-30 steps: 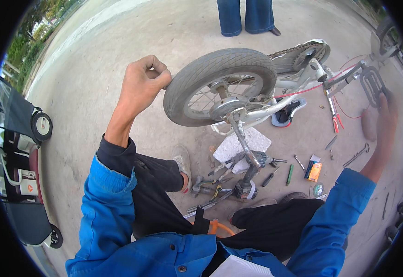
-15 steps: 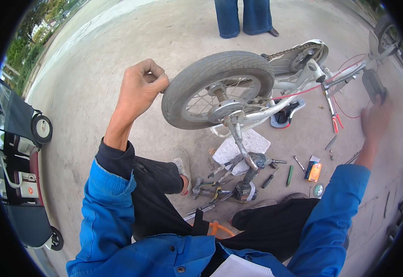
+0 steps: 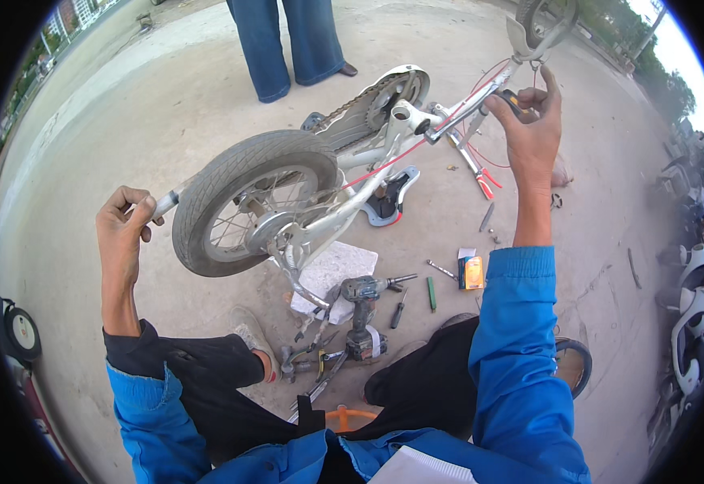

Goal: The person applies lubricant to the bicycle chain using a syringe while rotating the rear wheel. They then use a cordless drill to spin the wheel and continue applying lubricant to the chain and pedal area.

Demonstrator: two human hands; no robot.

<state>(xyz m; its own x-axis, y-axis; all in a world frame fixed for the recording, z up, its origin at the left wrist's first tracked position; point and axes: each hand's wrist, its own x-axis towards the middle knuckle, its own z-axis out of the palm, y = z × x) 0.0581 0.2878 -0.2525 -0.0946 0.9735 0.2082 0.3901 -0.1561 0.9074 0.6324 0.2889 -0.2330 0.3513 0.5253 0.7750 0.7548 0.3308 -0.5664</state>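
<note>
A small white bicycle lies across the ground, its frame (image 3: 323,214) slanting up to the right. Left of its grey-tyred wheel (image 3: 198,202), my left hand (image 3: 128,211) is closed in a pinch on a short grey cylindrical piece (image 3: 165,204), close to the tyre's outer edge. At the frame's far end, my right hand (image 3: 532,121) is raised, with thumb and fingers around a small black and yellow object (image 3: 513,101); its kind is partly hidden by the fingers. A thin red cable (image 3: 384,167) runs along the frame towards that hand.
Between my feet lie a cordless power tool (image 3: 361,319) and a white block (image 3: 344,266). A screwdriver (image 3: 399,310), a green bar (image 3: 432,294) and an orange box (image 3: 471,273) are scattered rightward. Beyond the bicycle stands a person in jeans (image 3: 291,44). Parked vehicles (image 3: 695,306) line the right.
The view has turned right, shifting the bicycle leftward in it. My right hand, blurred before, is now steadier at the frame's far end. A grey piece now shows in my left hand.
</note>
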